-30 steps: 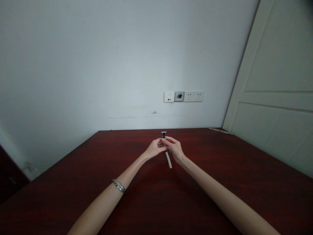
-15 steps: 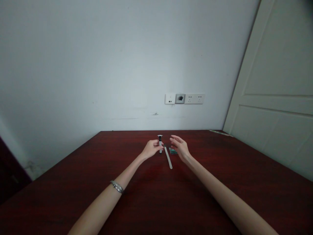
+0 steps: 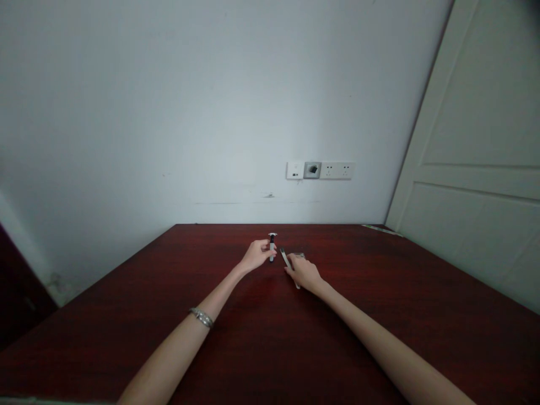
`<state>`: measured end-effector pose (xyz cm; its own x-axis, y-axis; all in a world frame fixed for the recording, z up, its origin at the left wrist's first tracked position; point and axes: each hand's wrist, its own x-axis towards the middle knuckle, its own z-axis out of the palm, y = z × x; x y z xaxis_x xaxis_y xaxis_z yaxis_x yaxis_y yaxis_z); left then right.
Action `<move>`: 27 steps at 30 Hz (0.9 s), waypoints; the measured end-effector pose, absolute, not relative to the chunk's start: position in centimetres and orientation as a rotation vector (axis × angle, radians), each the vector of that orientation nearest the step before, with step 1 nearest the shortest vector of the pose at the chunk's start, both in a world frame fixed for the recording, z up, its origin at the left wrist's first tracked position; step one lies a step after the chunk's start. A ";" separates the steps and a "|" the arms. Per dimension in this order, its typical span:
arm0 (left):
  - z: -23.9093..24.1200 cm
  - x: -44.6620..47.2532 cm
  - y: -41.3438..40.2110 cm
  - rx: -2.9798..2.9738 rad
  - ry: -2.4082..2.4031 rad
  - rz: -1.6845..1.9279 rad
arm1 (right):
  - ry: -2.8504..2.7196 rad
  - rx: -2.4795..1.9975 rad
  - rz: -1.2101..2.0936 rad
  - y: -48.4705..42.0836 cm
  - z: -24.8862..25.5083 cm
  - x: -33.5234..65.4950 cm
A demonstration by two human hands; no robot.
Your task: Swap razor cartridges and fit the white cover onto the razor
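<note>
My left hand (image 3: 255,255) is closed around a T-shaped razor (image 3: 271,252), held upright with its pale head at the top, a black neck and a light grey handle. To its right, my right hand (image 3: 306,272) has its thumb and fingers on a long slim whitish tool with a dark tip (image 3: 284,256), which slants across the tabletop. The tool's middle is partly covered by the fingers. Behind the right hand, a small flat packet (image 3: 300,255) shows only its far edge.
The dark red wooden table (image 3: 236,337) reaches to the white wall (image 3: 228,140). Sockets (image 3: 329,170) are on the wall above it. A pale door-like panel (image 3: 481,169) stands along the right side, and a thin strip (image 3: 382,229) lies at the far right edge.
My right hand has come down from above the packet onto the slim tool, and its fingers have closed. The left hand with the razor has shifted slightly left.
</note>
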<state>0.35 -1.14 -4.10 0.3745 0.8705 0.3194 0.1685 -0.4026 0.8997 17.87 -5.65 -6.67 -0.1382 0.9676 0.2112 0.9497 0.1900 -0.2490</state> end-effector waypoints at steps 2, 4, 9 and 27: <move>-4.0 0.3 -1.2 1.791 0.911 1.073 | -2.134 -1.840 0.115 -5.6 -6.5 18.0; -3.9 0.3 -1.3 1.778 0.905 1.073 | -2.106 -1.836 0.173 -5.4 -6.5 18.2; -3.8 0.2 -1.3 1.806 0.918 1.076 | -2.040 -1.623 0.273 -4.3 -6.5 19.0; -5.5 0.1 -0.3 1.998 0.970 1.122 | -2.177 -1.267 -0.510 -5.5 -2.3 22.6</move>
<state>0.12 -0.29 -5.51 0.3626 0.8358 0.4124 0.2876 -0.5212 0.8035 22.61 -5.48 -2.25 -0.3937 0.6616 0.6382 0.8762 0.4801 0.0427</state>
